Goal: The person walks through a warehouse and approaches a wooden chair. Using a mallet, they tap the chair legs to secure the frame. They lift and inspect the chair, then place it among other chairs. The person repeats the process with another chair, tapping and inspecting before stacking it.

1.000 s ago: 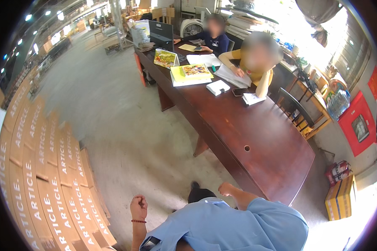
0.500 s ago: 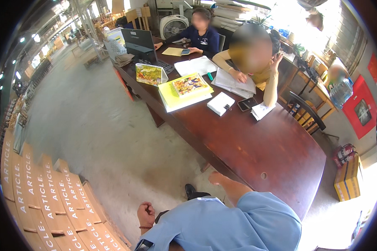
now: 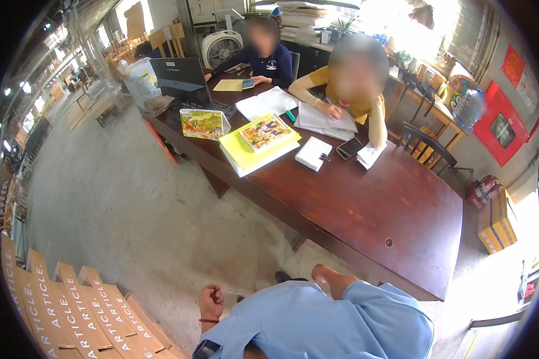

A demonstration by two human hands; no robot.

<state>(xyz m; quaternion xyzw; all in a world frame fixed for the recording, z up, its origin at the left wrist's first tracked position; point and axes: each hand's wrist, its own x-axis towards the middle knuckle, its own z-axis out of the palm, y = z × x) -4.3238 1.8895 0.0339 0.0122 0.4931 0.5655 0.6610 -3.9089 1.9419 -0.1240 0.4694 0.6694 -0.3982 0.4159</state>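
Low in front of my body, my left hand [image 3: 211,301] hangs over the concrete floor, a dark red bead bracelet at its wrist. Its fingers are curled in and nothing shows in them. My right hand [image 3: 322,274] is beside the near side of the brown wooden desk [image 3: 365,209], past the end of my light blue sleeve. Its fingers cannot be made out, and no held thing shows. On the desk lie a stack of white paper slips with a black binder clip [image 3: 313,154], a phone [image 3: 349,149] and a yellow folder with a colourful booklet [image 3: 265,133].
Two people sit behind the desk; the nearer one in yellow writes on papers [image 3: 326,119]. A laptop [image 3: 182,78] and desk calendar [image 3: 203,123] stand at its left end. Stacked cardboard boxes [image 3: 81,311] rise at my lower left. A yellow-striped carton [image 3: 496,221] stands right.
My view has shifted, so the box stack sits lower and the desk further left. My left hand stays curled. The nearer person's raised hand has lowered out of sight behind the blurred head.
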